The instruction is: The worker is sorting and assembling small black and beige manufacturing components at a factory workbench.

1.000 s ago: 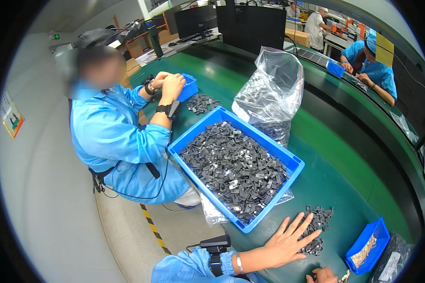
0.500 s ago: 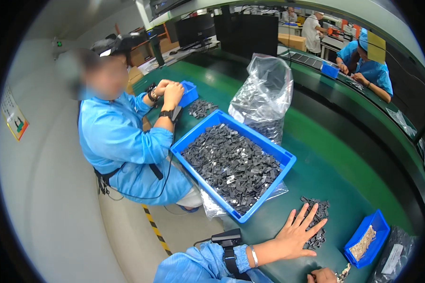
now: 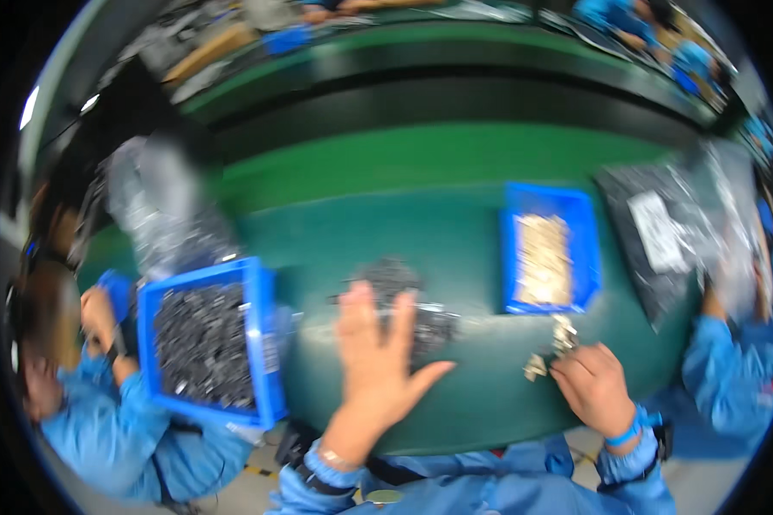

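Observation:
My left hand is open, its fingers spread over the near side of a pile of small dark grey plastic parts on the green table. Motion blur hides whether the fingertips touch the pile. To the right, my right hand has its fingers curled together at the table, next to a few small shiny pale-gold pieces. What those fingers pinch, if anything, is too small and blurred to make out. Just beyond the loose pieces stands a small blue bin holding many pale-gold pieces.
A large blue crate full of dark parts stands at left, with a clear plastic bag behind it. A dark labelled bag lies at right. People in blue sit on both sides, and others work across the far bench.
The view has swung to the right, bringing the small bin and my right hand fully into sight. My left hand is still spread at the dark pile.

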A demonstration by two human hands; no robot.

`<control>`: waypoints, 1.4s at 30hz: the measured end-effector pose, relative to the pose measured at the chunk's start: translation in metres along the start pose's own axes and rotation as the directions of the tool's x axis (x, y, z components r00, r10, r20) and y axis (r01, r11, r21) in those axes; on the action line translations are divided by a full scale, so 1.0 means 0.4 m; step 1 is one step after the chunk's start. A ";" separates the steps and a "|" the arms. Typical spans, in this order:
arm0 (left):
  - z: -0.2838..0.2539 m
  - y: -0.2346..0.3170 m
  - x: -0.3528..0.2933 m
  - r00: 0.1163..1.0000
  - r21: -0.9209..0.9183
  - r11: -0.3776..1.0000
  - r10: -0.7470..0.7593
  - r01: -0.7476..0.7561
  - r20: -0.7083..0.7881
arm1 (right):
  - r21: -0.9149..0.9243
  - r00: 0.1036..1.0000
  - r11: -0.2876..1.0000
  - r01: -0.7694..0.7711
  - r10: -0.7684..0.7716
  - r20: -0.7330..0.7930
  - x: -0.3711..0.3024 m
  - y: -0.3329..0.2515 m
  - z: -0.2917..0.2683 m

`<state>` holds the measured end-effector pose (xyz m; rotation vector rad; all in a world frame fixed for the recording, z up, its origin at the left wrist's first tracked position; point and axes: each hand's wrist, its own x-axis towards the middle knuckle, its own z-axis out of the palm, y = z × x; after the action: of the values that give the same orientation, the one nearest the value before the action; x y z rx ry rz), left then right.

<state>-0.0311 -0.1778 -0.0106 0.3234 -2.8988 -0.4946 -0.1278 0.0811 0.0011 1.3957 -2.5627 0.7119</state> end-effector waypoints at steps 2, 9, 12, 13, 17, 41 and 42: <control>-0.013 -0.017 -0.026 0.999 -0.009 1.000 0.020 -0.020 -0.032 | -0.024 0.996 0.999 -0.023 0.025 0.087 0.000 0.008 -0.012; -0.015 -0.053 -0.100 0.993 -0.122 0.987 -0.097 0.105 0.071 | 0.030 0.985 0.999 -0.025 0.019 0.172 0.005 0.021 0.007; -0.018 -0.053 -0.105 0.992 -0.092 0.990 -0.103 0.109 0.066 | 0.084 0.986 0.996 -0.017 0.003 0.168 0.013 0.016 0.009; -0.016 -0.053 -0.103 0.994 -0.076 0.993 -0.088 0.093 0.072 | 0.069 0.980 0.998 0.008 -0.022 0.198 0.015 0.017 0.009; 0.000 -0.042 -0.072 0.997 -0.111 0.991 -0.069 0.073 0.040 | 0.068 0.959 0.996 0.066 -0.082 0.271 0.031 0.024 0.012; 0.062 0.155 -0.020 0.999 -0.822 0.568 -0.002 -0.036 -0.045 | 0.723 0.926 0.629 -0.286 0.376 0.040 0.024 0.046 0.047; 0.065 0.159 -0.018 0.997 -0.908 0.411 -0.024 0.078 0.075 | 0.853 0.881 0.432 -0.292 0.469 0.064 0.025 0.025 0.048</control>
<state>-0.0414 -0.1094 -0.0138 0.1978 -2.1447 -1.9844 -0.1396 0.0692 -0.0158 0.7226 -2.4234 2.3092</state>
